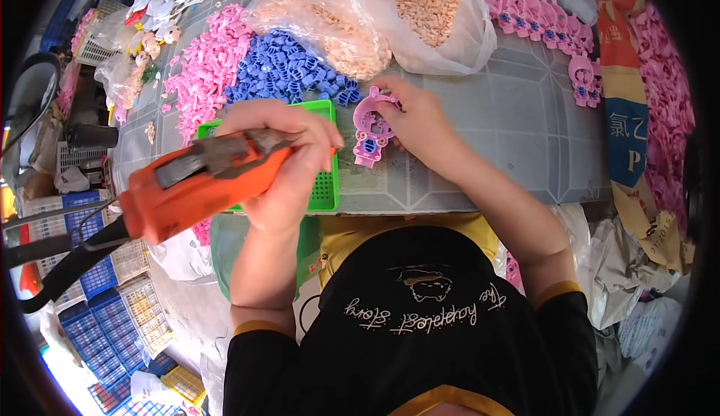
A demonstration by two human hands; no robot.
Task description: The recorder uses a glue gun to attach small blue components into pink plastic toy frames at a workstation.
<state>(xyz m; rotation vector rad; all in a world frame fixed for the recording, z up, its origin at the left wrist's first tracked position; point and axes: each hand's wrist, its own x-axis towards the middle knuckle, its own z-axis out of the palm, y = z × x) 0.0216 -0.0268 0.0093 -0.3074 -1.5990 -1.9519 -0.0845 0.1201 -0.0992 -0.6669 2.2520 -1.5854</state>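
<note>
My left hand (289,180) is wrapped round an orange electric screwdriver (202,183) with dark grime on its body; a dark cord runs off its rear to the left. The hand hides most of its front end, which points toward a pink plastic toy part (364,156). That part lies near the table's front edge, ring-shaped at the top, with a small blue piece set in its lower section. Closed on the ring's right side are the thumb and fingers of my right hand (416,116). Beneath the screwdriver and left hand, a bright green tray (327,191) is partly covered.
Heaps of pink pieces (202,86) and blue pieces (281,63) lie on the grey table (487,138). Behind them sit clear bags of peach-coloured pieces (420,3). A row of pink assemblies (536,18) stands at the far right. Plastic crates (97,326) are stacked at left.
</note>
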